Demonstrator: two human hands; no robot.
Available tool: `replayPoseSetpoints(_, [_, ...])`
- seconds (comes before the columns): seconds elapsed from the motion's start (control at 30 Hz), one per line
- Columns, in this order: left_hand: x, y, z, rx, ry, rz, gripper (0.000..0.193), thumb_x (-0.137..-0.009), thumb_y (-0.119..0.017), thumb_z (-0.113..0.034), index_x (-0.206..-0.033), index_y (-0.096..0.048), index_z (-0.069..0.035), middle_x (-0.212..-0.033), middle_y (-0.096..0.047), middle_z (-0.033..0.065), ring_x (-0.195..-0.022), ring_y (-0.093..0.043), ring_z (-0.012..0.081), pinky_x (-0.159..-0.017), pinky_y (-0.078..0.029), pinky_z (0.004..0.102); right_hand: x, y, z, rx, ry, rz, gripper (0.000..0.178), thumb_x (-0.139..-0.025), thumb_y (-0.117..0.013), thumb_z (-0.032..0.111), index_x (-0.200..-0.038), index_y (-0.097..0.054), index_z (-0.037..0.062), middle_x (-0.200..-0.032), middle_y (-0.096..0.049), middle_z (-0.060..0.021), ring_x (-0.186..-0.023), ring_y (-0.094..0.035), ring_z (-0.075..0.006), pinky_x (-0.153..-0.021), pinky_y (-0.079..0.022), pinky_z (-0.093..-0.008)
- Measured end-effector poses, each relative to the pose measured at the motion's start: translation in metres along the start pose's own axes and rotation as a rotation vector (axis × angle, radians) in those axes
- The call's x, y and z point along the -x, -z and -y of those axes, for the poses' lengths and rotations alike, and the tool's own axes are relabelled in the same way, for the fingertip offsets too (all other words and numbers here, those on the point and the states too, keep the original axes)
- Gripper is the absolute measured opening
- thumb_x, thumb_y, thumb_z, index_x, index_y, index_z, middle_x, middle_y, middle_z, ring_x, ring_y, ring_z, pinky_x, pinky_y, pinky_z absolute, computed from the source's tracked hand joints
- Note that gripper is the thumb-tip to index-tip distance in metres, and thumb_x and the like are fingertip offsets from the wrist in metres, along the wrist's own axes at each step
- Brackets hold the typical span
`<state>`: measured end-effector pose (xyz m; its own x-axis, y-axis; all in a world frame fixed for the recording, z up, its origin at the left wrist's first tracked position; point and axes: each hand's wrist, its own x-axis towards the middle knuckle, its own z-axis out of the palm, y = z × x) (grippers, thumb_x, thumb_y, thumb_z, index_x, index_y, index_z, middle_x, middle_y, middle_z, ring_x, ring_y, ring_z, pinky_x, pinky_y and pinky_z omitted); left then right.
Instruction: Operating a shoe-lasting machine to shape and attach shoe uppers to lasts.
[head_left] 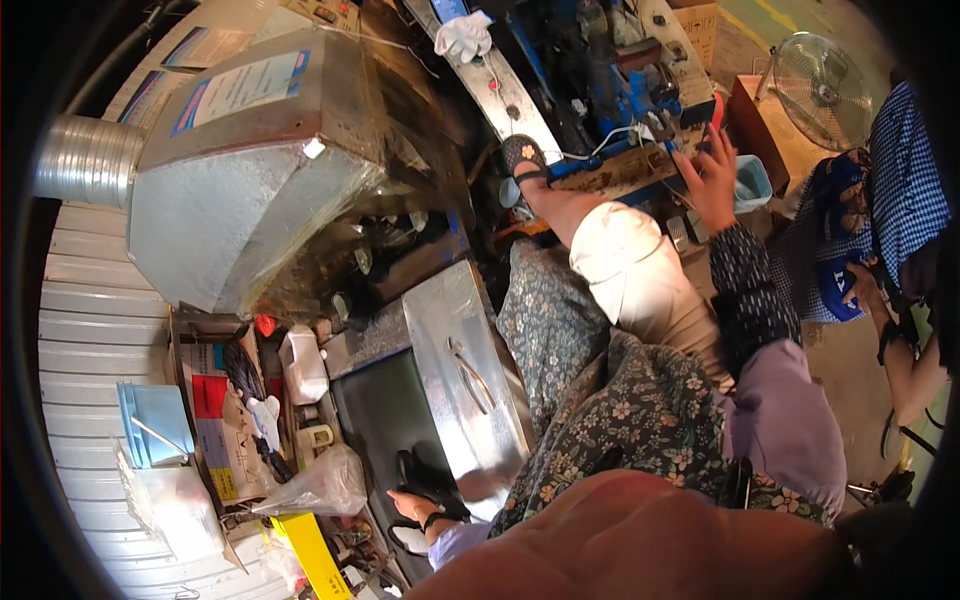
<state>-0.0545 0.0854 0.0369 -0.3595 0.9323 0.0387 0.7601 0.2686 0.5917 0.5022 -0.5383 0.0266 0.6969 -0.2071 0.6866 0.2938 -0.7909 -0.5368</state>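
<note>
My right hand (712, 182) is raised at the edge of the blue machine (635, 100), fingers apart and nothing visible in them. A dark patterned cuff covers that forearm. Low on the left, my left hand (410, 506), with a black wristband, reaches over a dark conveyor belt (385, 410). Its partly visible fingers stretch out beside a black shoe-like piece (428, 478); I cannot make out a grip on it. A pale, sole-shaped piece (408, 540) lies close below that hand. A metal cover with a curved handle (468, 375) spans the belt.
A grey metal hood (250, 170) with a duct stands at the upper left. Below are a blue bin (155, 425), a white jug (303, 365) and a plastic bag (325, 485). At right, a co-worker in checked cloth (910, 170) stands near a fan (822, 92).
</note>
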Motion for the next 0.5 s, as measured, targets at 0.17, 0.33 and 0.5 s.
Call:
replayPoseSetpoints(0.17, [-0.019, -0.028, 0.003, -0.482, -0.246, -0.056, 0.048, -0.091, -0.054, -0.047, -0.103, -0.076, -0.006, -0.103, -0.074, 0.0163, -0.096, -0.068, 0.039, -0.089, -0.049, 0.0479, -0.052, 0.119, 0.093, 0.188, 0.428, -0.323, 0.028, -0.08, -0.079, 0.016, -0.062, -0.059, 0.0073, -0.146, -0.053, -0.0214, -0.143, -0.038, -0.0444, -0.118, -0.016, -0.0603])
replayPoseSetpoints(0.33, [0.003, -0.048, -0.032, -0.331, 0.029, -0.224, 0.058, -0.087, -0.05, -0.026, -0.144, -0.049, -0.013, -0.147, -0.048, 0.0091, -0.141, -0.037, 0.0305, -0.113, -0.03, 0.0541, -0.062, 0.2, 0.12, 0.208, 0.652, -0.797, 0.026, -0.073, -0.082, 0.014, -0.063, -0.059, 0.0082, -0.139, -0.056, -0.0278, -0.132, -0.049, -0.0473, -0.114, -0.025, -0.06])
replayPoseSetpoints(0.5, [0.031, -0.066, -0.043, -0.348, 0.039, -0.219, 0.064, -0.089, -0.05, -0.027, -0.149, -0.04, -0.007, -0.147, -0.049, 0.0126, -0.141, -0.039, 0.033, -0.115, -0.028, 0.0532, -0.057, 0.25, 0.092, 0.272, 0.747, -0.9, 0.026, -0.071, -0.084, 0.014, -0.066, -0.059, 0.0084, -0.137, -0.057, -0.0294, -0.128, -0.052, -0.0477, -0.112, -0.031, -0.058])
